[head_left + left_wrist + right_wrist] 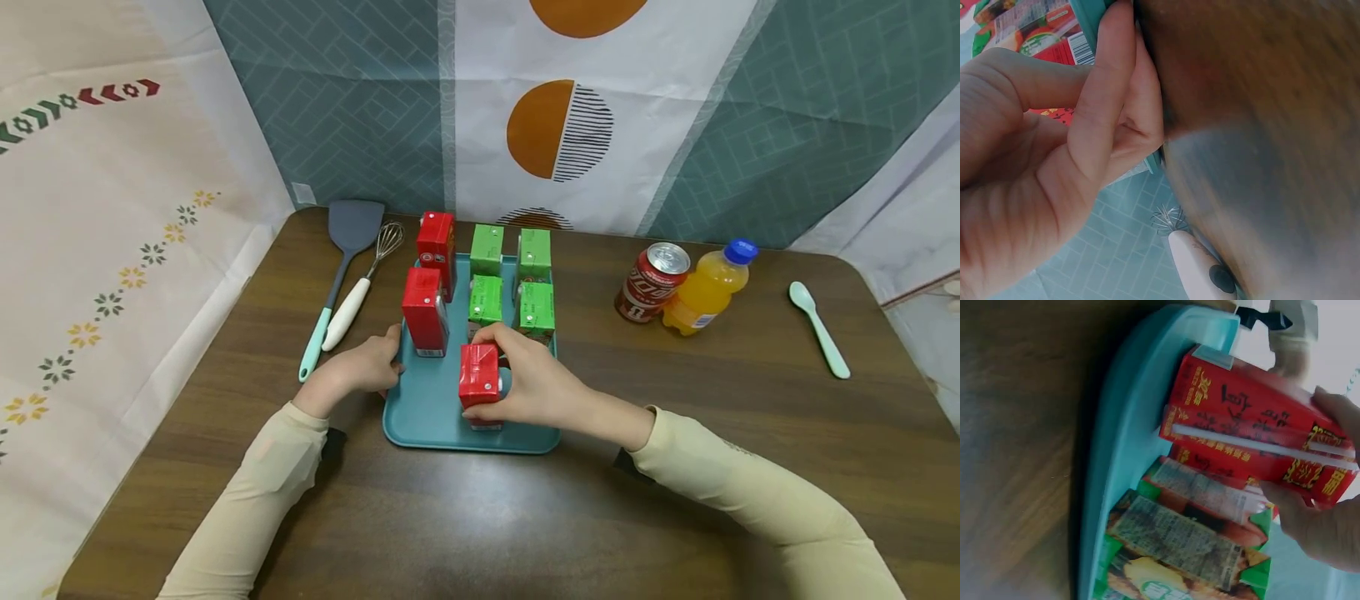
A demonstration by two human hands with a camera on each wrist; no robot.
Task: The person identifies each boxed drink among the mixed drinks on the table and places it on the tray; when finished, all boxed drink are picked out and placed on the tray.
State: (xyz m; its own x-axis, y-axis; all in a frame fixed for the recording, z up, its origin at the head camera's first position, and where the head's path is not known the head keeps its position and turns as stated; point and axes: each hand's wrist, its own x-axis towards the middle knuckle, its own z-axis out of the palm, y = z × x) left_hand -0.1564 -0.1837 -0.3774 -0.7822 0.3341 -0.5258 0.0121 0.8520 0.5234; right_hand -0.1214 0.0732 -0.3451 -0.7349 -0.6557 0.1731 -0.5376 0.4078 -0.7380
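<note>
My right hand (536, 379) grips a red drink carton (478, 371) by its sides, upright over the front of the teal tray (427, 425). In the right wrist view, a wrapped straw runs along this carton's (1241, 419) printed side, with thumb and fingers near its upper end. My left hand (367, 362) holds the tray's left rim, fingers at the edge in the left wrist view. Two more red cartons (425, 312) stand in the tray's left column. Several green-topped cartons (536, 310) stand in the middle and right columns, partly hidden behind the right hand.
Left of the tray lie a grey spatula (352, 227) and a whisk (348, 312). A red soda can (651, 283) and an orange drink bottle (705, 292) stand to the right. Farther right lies a mint spoon (819, 329). A patterned cloth (390, 100) hangs behind the table.
</note>
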